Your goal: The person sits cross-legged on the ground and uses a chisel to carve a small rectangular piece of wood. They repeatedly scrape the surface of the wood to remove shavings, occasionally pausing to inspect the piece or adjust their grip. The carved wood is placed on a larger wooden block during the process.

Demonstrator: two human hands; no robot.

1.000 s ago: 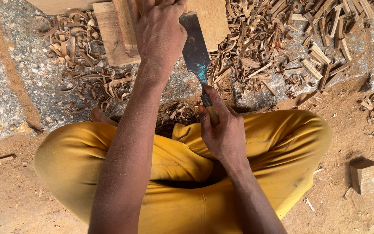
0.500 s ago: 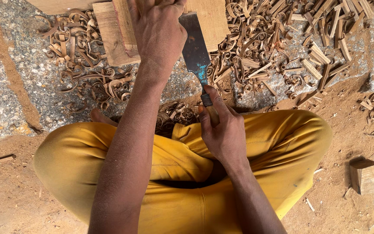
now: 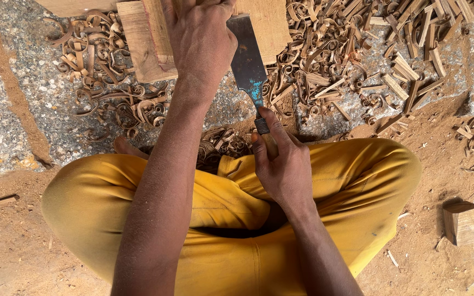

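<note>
I sit cross-legged on the ground in my yellow trousers (image 3: 352,181). My left hand (image 3: 201,41) lies on top of a wooden piece (image 3: 146,38) and presses it down. My fingers go over its far side, so I cannot tell just how they curl, but the hand is closed down on the wood and keeps it from sliding.

My right hand (image 3: 281,164) is wrapped tight around the handle of a wide chisel (image 3: 246,60). My fingers are together, squeezed on the handle, and my pointing finger lies along the top toward the blade. The flat metal blade has a bit of blue on it. It points away from me and sits just beside my left hand, on its right side. Its tip goes up to a wooden board (image 3: 267,27) past my fingers, but I cannot see the cutting edge, because my left hand and the picture's top edge hide it.

I think a lot of the cutting is done. Curly wood shavings (image 3: 111,104) lie in a big heap to the left of my left hand, and more curls and small chips (image 3: 357,49) lie to the right of the blade. That many curls means much wood is already off. The work is not finished, I think, because the blade is on the wood and both hands are busy. How much wood is left to cut, I cannot tell.

A small wooden block (image 3: 463,222) sits alone on the sawdust, far off to the right of my right hand.
</note>
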